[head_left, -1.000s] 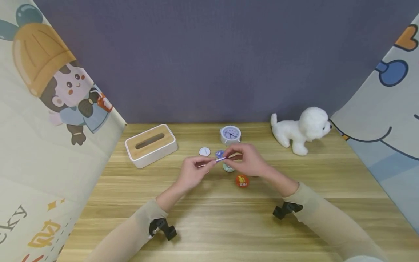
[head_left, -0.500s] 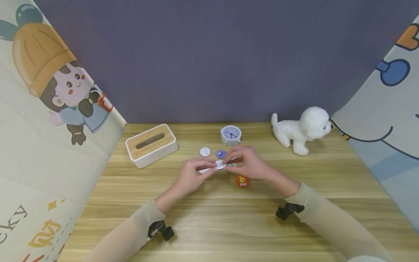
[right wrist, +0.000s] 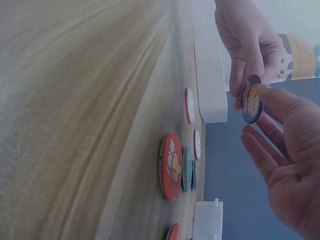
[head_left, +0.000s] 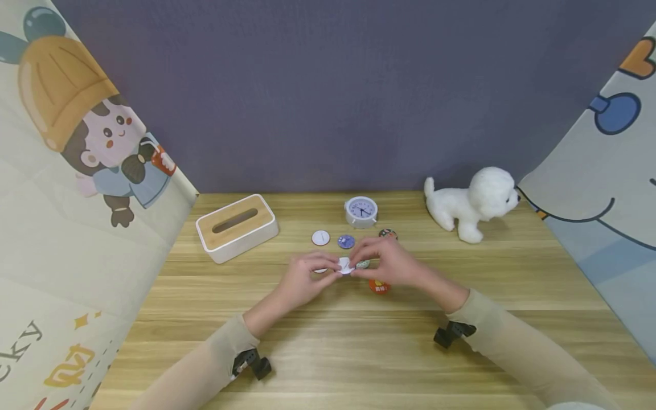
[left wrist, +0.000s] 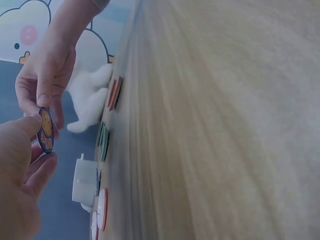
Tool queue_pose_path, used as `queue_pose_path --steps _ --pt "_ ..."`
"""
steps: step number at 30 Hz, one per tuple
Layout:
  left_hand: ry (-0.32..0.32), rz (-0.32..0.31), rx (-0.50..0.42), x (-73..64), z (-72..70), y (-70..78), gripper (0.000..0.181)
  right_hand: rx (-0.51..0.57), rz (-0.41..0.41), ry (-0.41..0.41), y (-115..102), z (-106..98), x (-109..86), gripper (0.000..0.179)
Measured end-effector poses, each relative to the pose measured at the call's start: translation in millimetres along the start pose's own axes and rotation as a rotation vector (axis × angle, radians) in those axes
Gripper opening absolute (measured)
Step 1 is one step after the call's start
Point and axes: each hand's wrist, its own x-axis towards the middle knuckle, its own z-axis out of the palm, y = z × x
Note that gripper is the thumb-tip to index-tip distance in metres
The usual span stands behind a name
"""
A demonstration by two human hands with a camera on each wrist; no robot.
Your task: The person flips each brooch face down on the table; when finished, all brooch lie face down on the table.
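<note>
A round badge [head_left: 345,265] was pinched at opposite edges by the left hand [head_left: 307,276] and the right hand [head_left: 385,259], directly between their fingertips, white back up. Its lifting was judged done; it was held clear of the table [head_left: 328,353], not yet laid down. Around it, a red badge [head_left: 379,287], a blue badge [head_left: 345,241] and a white badge [head_left: 320,237] were left lying unheld, with a green badge [head_left: 363,264] partly hidden behind the right hand

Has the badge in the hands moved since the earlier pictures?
Yes: in the head view, the held badge has moved down the image, away from the alarm clock.
</note>
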Motion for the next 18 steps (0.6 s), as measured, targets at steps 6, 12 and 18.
queue_pose_path --steps 6,12,18 --pt "-0.042 0.023 0.061 -3.9 2.0 1.0 0.012 -0.024 -0.012 -0.026 2 5 -3.4 0.012" --pt "-0.079 0.039 0.073 -7.3 6.0 0.1 0.012 -0.072 -0.018 -0.059 1 10 -6.6 0.011" --pt "-0.152 0.005 0.109 -10.0 9.3 -1.1 0.013 -0.128 -0.041 -0.093 6 19 -9.3 0.010"
